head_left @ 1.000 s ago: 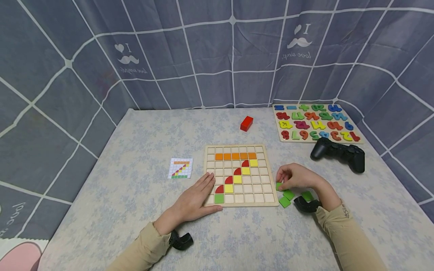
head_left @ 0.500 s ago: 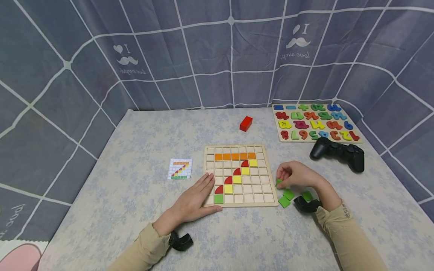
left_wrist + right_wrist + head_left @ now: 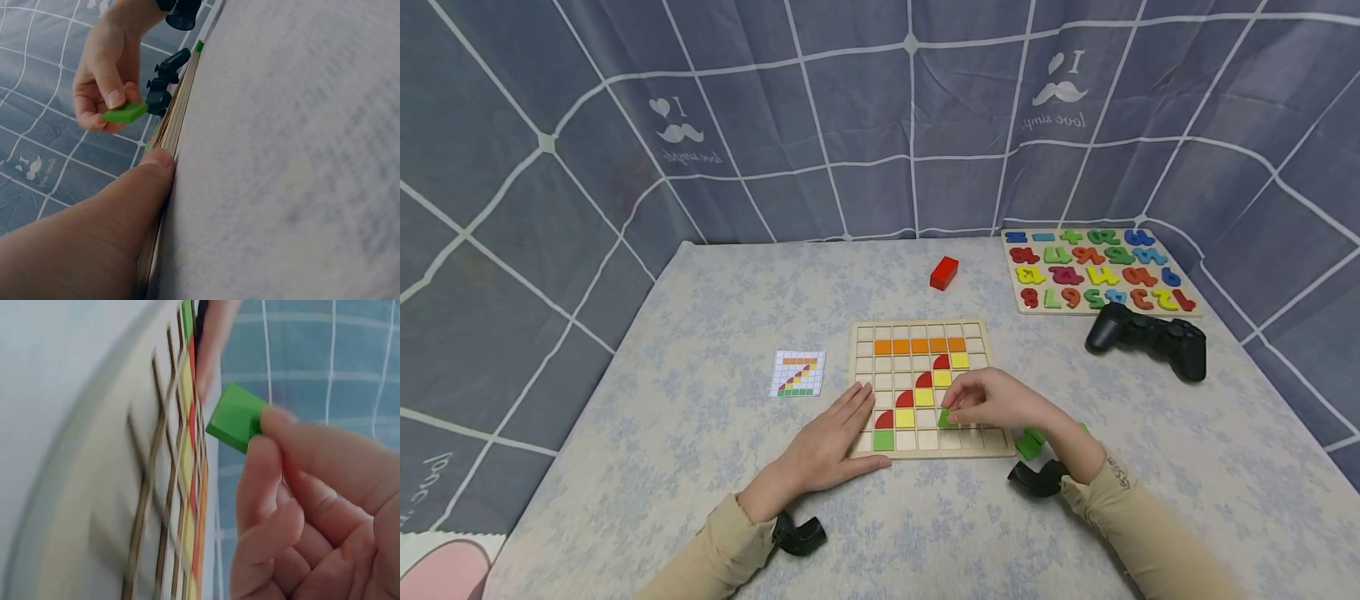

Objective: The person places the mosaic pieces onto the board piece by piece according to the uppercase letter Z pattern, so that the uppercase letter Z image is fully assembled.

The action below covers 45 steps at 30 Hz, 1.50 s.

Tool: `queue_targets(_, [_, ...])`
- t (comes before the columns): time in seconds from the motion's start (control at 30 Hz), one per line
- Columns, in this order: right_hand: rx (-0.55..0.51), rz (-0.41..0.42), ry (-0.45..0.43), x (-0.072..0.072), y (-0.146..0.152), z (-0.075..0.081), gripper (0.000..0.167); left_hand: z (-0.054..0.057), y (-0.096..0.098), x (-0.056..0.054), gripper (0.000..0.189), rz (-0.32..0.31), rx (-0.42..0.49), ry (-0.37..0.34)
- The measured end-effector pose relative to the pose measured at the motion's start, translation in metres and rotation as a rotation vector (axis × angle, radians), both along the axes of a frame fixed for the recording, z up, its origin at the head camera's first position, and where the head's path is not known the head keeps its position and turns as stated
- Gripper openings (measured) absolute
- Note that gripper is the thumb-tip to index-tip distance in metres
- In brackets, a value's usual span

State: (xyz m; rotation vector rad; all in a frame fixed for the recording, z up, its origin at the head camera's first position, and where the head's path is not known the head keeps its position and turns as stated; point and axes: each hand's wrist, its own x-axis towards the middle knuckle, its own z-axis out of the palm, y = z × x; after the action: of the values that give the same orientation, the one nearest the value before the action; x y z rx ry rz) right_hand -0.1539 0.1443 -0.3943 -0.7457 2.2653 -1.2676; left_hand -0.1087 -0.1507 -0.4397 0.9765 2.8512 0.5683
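Observation:
A wooden grid board lies mid-table, bearing a row of orange squares, a slanting line of red quarter-rounds and yellow squares, and one green square at the lower left. My left hand rests flat along the board's left edge, thumb at its front edge. Over the board's right half, my right hand pinches a green square tile between thumb and fingertip. In the right wrist view the tile is raised clear of the grid. Loose green tiles lie right of the board, partly hidden by the right arm.
Left of the board lies a small pattern card. A red block sits behind it, a number puzzle board at the back right, and a black game controller in front of that puzzle.
My right hand has lifted a green tile from the loose ones and carried it left over the board. The left hand has stayed in place.

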Motion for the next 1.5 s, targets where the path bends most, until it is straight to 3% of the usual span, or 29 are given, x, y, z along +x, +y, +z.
queue_targets(0.2, [0.032,0.056,0.072,0.006,-0.037,0.000,0.008,-0.001,0.001,0.001,0.091,0.005,0.003,0.008])
queue_targets(0.57, [0.228,0.013,0.125,0.013,-0.064,-0.005,0.003,0.000,0.001,0.001,0.090,0.000,0.001,0.003])
queue_targets(0.73, [0.257,-0.032,0.160,0.018,-0.066,-0.003,0.005,0.000,0.001,0.000,0.090,-0.001,0.001,0.004])
queue_targets(0.9, [0.232,-0.058,0.130,0.020,-0.063,-0.003,0.010,0.000,0.000,0.000,0.090,0.000,0.006,0.008])
queue_targets(1.13, [0.149,-0.011,0.078,0.020,-0.050,-0.003,0.010,0.000,0.000,0.001,0.090,-0.002,0.015,0.012])
queue_targets(1.5, [0.031,0.041,-0.002,0.015,0.014,0.013,0.020,0.001,-0.001,0.000,0.090,-0.013,0.016,0.012])
